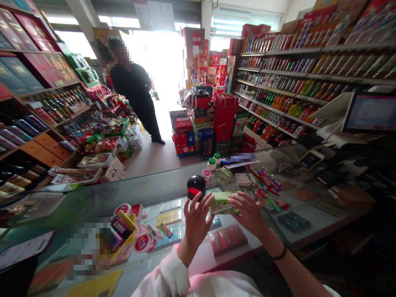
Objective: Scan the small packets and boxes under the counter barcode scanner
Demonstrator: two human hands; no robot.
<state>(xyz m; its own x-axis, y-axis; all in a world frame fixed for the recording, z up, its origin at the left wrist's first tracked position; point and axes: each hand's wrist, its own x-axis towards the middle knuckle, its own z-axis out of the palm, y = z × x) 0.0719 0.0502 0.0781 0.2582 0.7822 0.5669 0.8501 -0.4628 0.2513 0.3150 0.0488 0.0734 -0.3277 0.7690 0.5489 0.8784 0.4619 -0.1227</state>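
Note:
A green box [221, 203] is held level between my two hands above the glass counter. My left hand [197, 214] grips its left end, with some fingers raised near a round black scanner [196, 185] that shows a red light inside. On the box's right end are the fingers of my right hand [249, 210]; a black band circles that wrist. Just behind stand two white bottles [212, 165] with green caps and a small red-and-white tub [206, 175]. Under the glass lie dark red packs [228, 239].
Small packages and tubs [145, 242] pile up on the counter's left. Candy packs [269, 181] and a monitor [371, 112] are at the right. Beyond the counter, a person in black [133, 86] stands by the doorway, between stocked shelves.

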